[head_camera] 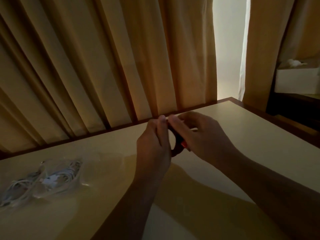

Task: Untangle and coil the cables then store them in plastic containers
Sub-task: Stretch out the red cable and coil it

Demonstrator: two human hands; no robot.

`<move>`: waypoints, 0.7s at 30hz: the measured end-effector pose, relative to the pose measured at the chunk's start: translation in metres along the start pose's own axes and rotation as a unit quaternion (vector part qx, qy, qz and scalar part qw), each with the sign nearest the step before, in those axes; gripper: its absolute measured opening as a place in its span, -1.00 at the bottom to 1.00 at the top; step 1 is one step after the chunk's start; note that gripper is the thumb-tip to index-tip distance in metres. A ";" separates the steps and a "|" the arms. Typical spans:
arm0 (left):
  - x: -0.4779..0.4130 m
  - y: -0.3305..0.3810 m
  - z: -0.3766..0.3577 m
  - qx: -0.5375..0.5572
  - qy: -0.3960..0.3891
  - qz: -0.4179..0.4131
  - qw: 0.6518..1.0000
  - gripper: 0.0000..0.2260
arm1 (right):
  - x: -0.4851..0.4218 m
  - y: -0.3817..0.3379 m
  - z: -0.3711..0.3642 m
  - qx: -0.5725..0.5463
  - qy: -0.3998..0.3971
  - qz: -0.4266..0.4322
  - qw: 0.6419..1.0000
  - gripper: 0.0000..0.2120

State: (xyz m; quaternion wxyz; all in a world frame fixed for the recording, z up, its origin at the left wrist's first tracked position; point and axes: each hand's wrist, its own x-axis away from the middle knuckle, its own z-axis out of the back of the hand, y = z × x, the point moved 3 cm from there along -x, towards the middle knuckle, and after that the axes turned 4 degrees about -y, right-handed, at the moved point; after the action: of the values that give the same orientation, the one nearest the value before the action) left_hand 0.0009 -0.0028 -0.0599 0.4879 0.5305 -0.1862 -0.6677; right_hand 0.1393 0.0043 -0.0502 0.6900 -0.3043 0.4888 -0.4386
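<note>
- Dim room with tan curtains point(103, 58) hanging in folds behind the worktop point(242, 135); a bright gap shows between them at the right
- On my feed the worktop is pale, with a dark wooden edge along its far side
- Both hands are raised over the worktop near that far edge, close together; a dark cable point(177, 146) sits between them, wound into a small loop, with a red-orange spot on its lower right part
- Left grip point(154, 149): fingers curled round the left side of the loop, thumb pointing up; it is holding the dark cable
- Right grip point(200, 135): fingers curled on the right side of the same loop, thumb tip just beside the left thumb; it too is holding the cable
- White cables point(52, 180) lie bundled at the near left of the worktop, well apart from the hands; they seem to lie in a clear plastic container point(81, 181), though I cannot make out its outline
- At far right a white box point(297, 80) rests on a dark shelf point(294, 104); its contents are too blurred for me to tell
</note>
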 end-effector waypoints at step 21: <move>0.006 -0.011 0.000 0.132 0.013 0.131 0.982 -0.59 | -0.006 0.022 0.010 0.042 0.053 -0.042 0.997 -0.88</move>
State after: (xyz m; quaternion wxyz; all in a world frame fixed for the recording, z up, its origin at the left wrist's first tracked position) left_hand -0.0038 -0.0024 -0.0717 0.4991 0.5697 -0.3346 -0.5607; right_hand 0.1546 0.0192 -0.0631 0.6559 -0.2721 0.4928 -0.5029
